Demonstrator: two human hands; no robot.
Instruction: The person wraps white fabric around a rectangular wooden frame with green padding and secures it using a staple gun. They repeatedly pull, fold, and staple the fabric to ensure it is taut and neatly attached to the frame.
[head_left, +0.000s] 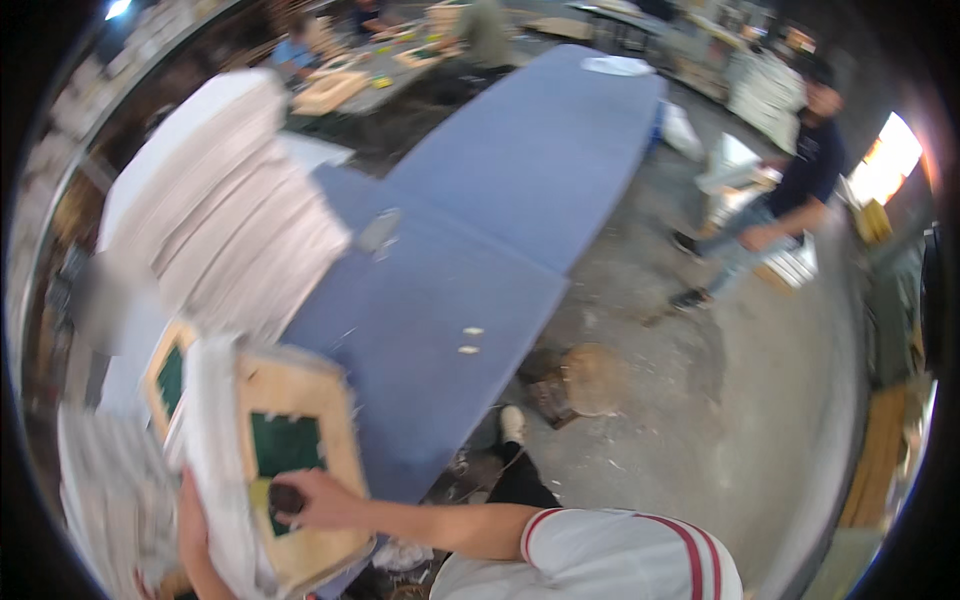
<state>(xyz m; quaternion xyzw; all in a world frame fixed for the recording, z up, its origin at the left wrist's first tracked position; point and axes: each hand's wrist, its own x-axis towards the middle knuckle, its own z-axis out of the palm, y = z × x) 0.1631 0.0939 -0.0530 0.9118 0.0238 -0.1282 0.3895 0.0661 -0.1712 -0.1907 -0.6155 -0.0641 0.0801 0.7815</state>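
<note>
At the lower left a pale wooden frame panel [345, 440] with dark green openings stands tilted, thick white padding [215, 400] along its left side. My right hand [322, 500] is over the lower opening, closed around a dark, round-ended tool [287, 498] whose kind I cannot make out; a yellow patch shows beside it. My left hand [192, 515] lies along the outer left side of the padding, its fingers too blurred to read. Another wooden piece with a green opening [170, 375] leans behind the padding.
A long blue-grey table [450, 240] carries small pale pieces [470, 340]. A tall stack of white padded sheets [215, 190] rises at left. On the floor stands a round-topped wooden stool [595, 378]. A person in dark clothes [800, 180] walks at right; others work at the back.
</note>
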